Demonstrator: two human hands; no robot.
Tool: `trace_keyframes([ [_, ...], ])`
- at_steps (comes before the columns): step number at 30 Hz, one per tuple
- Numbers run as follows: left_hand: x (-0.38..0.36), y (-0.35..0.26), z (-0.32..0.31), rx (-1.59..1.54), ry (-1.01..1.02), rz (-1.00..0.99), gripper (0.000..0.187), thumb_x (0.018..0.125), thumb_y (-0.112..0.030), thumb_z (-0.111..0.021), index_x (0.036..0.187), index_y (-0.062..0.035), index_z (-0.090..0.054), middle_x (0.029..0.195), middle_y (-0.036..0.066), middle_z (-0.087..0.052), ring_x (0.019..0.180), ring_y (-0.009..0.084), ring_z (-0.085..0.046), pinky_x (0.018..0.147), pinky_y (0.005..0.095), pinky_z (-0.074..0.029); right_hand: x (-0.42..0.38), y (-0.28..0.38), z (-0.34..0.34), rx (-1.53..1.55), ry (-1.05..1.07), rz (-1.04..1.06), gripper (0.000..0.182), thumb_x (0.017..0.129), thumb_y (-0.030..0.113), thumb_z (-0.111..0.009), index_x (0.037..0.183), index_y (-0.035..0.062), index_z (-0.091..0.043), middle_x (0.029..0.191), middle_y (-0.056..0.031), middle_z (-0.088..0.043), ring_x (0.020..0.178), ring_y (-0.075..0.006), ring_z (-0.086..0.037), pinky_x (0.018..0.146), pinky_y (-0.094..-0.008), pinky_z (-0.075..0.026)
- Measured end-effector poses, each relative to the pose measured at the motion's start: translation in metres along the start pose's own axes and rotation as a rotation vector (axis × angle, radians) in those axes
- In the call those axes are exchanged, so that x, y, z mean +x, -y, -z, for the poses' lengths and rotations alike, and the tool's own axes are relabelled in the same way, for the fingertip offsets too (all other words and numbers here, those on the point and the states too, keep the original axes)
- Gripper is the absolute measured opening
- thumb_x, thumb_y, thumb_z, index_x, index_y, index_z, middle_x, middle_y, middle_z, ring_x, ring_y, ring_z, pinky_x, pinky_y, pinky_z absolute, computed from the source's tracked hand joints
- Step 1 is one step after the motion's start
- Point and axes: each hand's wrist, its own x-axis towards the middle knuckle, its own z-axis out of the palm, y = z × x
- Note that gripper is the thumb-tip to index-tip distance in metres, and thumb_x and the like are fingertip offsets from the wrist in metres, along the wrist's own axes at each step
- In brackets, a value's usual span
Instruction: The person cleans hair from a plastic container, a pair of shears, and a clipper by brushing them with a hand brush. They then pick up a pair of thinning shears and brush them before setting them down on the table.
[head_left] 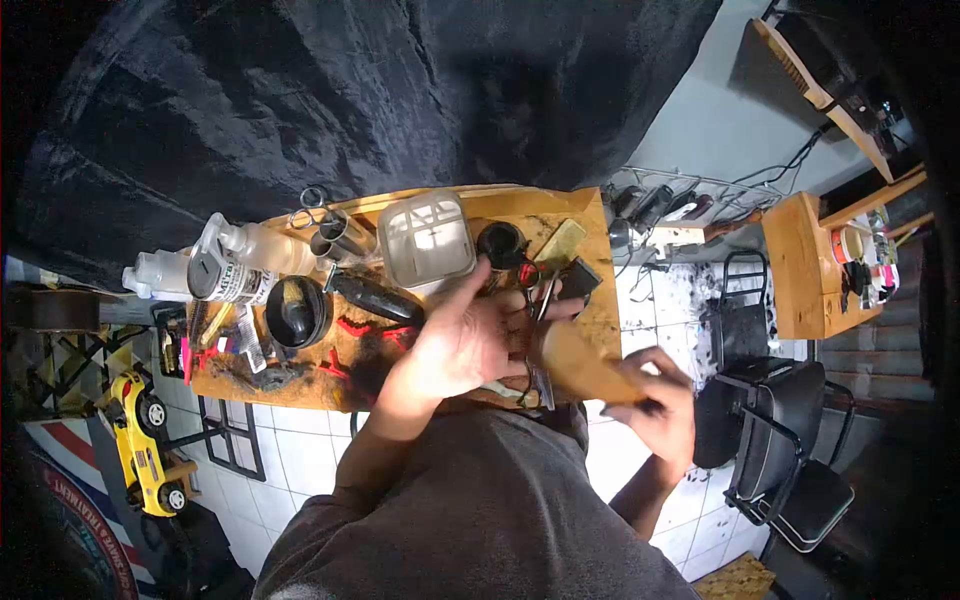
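Note:
My right hand (pixel 665 405) is closed on the end of a tan brush-like object (pixel 582 365), blurred by motion, near the table's front right corner. Over the middle of the wooden table (pixel 290 388), my left hand (pixel 470 335) has its fingers spread, with no object visible in it. Just beyond it stand a clear square container (pixel 427 240) and a black round jar (pixel 500 243). A black clipper (pixel 375 299) lies to its left. Scissors-like metal tools (pixel 546 297) are partly hidden beside my left fingers.
Bottles (pixel 265 248), a black bowl (pixel 297 311), combs (pixel 249 338) and red clips (pixel 333 366) crowd the table's left side. Dark cloth (pixel 330 90) hangs beyond the table. Black chairs (pixel 790 450) stand at the right, a yellow toy car (pixel 145 445) at the left.

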Motion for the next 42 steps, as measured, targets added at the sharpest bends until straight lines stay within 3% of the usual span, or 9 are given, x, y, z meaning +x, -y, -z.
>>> trace_keyframes([
  [3,-0.001,0.002,0.001,0.046,-0.060,0.039,0.068,0.095,-0.054,-0.029,0.138,-0.0019,-0.033,0.143,0.021,-0.034,0.129,0.0378,-0.038,0.104,0.0545,-0.032,0.004,0.005,-0.004,-0.129,-0.191,-0.060,0.049,0.055,0.014,-0.084,0.099,-0.0017,-0.069,0.090,-0.0108,-0.059,0.076,-0.0197,-0.062,0.067,-0.0304,-0.050],
  [11,-0.009,-0.008,0.001,0.069,0.114,0.073,0.052,0.099,-0.032,-0.029,0.143,-0.0061,-0.023,0.149,0.021,-0.019,0.138,0.0367,-0.020,0.099,0.0564,-0.038,-0.008,-0.004,0.029,-0.032,0.437,0.081,0.054,0.047,0.020,-0.088,0.095,-0.0001,-0.071,0.082,-0.0111,-0.062,0.076,-0.0215,-0.061,0.065,-0.0291,-0.047],
  [19,-0.001,-0.002,0.003,-0.034,-0.037,0.081,0.050,0.099,-0.031,-0.031,0.140,-0.0027,-0.028,0.143,0.025,-0.031,0.130,0.0420,-0.034,0.094,0.0706,-0.032,0.003,0.009,-0.004,-0.170,-0.081,-0.121,0.045,0.059,0.012,-0.082,0.100,0.0000,-0.069,0.087,-0.0101,-0.060,0.077,-0.0217,-0.062,0.069,-0.0295,-0.050],
  [26,-0.004,-0.011,0.009,-0.014,0.050,0.052,0.054,0.098,-0.038,-0.030,0.139,-0.0025,-0.030,0.147,0.022,-0.024,0.136,0.0372,-0.024,0.097,0.0649,-0.033,-0.011,0.005,0.021,0.019,0.497,-0.104,0.051,0.049,0.016,-0.085,0.095,-0.0005,-0.071,0.088,-0.0127,-0.066,0.079,-0.0210,-0.062,0.066,-0.0308,-0.049],
  [31,0.000,-0.003,0.007,-0.042,0.016,0.027,0.053,0.097,-0.038,-0.033,0.135,-0.0022,-0.037,0.144,0.027,-0.026,0.134,0.0404,-0.027,0.093,0.0708,-0.032,-0.002,0.003,0.007,-0.056,0.061,0.013,0.049,0.054,0.014,-0.086,0.099,0.0006,-0.070,0.087,-0.0101,-0.061,0.077,-0.0201,-0.062,0.069,-0.0298,-0.051],
  [33,-0.001,-0.003,0.001,-0.053,-0.036,0.051,0.048,0.098,-0.033,-0.033,0.132,-0.0006,-0.041,0.143,0.031,-0.026,0.133,0.0419,-0.028,0.104,0.0622,-0.027,0.004,0.007,-0.004,-0.089,-0.046,-0.089,0.048,0.055,0.014,-0.085,0.098,0.0003,-0.070,0.087,-0.0109,-0.062,0.080,-0.0217,-0.062,0.072,-0.0325,-0.050],
  [35,0.000,0.000,-0.001,0.042,0.008,0.046,0.055,0.098,-0.042,-0.034,0.138,-0.0045,-0.033,0.137,0.018,-0.042,0.123,0.0312,-0.046,0.092,0.0559,-0.044,0.003,-0.002,-0.006,-0.108,0.080,-0.063,0.047,0.056,0.015,-0.085,0.098,0.0012,-0.070,0.089,-0.0129,-0.063,0.081,-0.0234,-0.062,0.073,-0.0335,-0.049],
  [40,-0.009,-0.007,-0.001,0.109,-0.105,0.011,0.059,0.095,-0.044,-0.039,0.139,-0.0058,-0.029,0.140,0.020,-0.037,0.131,0.0307,-0.036,0.096,0.0540,-0.040,-0.007,0.001,0.000,0.054,0.507,-0.084,0.051,0.051,0.014,-0.088,0.098,0.0033,-0.071,0.088,-0.0135,-0.064,0.080,-0.0251,-0.063,0.072,-0.0334,-0.050],
  [42,-0.011,-0.008,0.001,0.098,-0.078,0.044,0.057,0.095,-0.043,-0.040,0.139,-0.0085,-0.030,0.140,0.021,-0.037,0.131,0.0305,-0.036,0.097,0.0536,-0.040,-0.013,-0.008,0.007,0.085,0.450,-0.048,0.051,0.052,0.014,-0.088,0.098,0.0031,-0.071,0.088,-0.0134,-0.064,0.080,-0.0244,-0.063,0.071,-0.0334,-0.050],
])
